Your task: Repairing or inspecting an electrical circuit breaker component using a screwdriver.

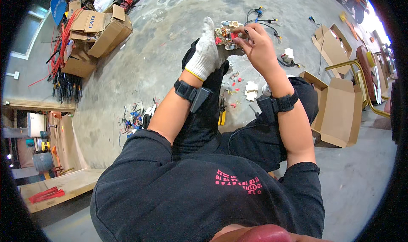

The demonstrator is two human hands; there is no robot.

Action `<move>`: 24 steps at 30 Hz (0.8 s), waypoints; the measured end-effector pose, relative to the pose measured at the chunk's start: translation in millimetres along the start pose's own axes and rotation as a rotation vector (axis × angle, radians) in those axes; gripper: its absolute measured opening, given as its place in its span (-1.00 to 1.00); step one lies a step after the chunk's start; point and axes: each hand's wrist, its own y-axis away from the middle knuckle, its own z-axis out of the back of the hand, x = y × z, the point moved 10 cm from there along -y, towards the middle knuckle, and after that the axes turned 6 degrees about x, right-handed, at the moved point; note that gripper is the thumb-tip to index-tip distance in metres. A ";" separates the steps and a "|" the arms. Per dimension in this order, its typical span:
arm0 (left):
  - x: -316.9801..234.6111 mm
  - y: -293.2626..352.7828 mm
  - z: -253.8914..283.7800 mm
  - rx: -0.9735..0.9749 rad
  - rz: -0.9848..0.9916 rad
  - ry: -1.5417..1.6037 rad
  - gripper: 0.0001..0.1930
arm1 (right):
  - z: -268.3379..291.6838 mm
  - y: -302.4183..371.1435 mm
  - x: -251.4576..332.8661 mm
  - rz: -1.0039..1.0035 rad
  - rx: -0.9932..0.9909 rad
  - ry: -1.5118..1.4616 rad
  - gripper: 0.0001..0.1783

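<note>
My left hand (204, 50), in a white knit glove, is closed around an opened electrical device (225, 34). Its pale housing bares red parts and copper-coloured metal pieces. Against the device's right side is my bare right hand (258, 46), thumb and fingers drawn together. A small dark spot shows at those fingers; what they hold, if anything, is too small to make out. On the floor below lie small red and metal bits (233, 89), white plastic pieces (251, 90) and yellow-and-black pliers (222, 110).
Black cables (265, 21) lie beyond my right hand. Opened cardboard boxes (340, 110) and a gold-framed chair (364, 72) stand at right. To the left are a torn carton (102, 31), red wires (63, 42) and a heap of small coloured parts (134, 118).
</note>
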 end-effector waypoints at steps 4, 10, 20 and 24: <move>0.0 1.1 3.7 -0.024 0.008 -0.057 -0.11 | -6.7 0.9 -7.9 -0.046 0.038 0.009 -0.69; 0.9 -3.8 15.9 -0.073 -0.019 -0.045 -0.17 | -7.8 1.2 -9.7 -0.053 0.023 -0.055 -0.72; -4.0 -0.7 6.5 -0.079 -0.028 0.007 -0.34 | -0.3 1.0 -0.8 -0.039 0.001 -0.064 -0.71; -2.3 -1.5 11.2 -0.039 -0.020 0.018 -0.35 | -0.2 0.6 2.9 -0.011 0.002 -0.022 -0.71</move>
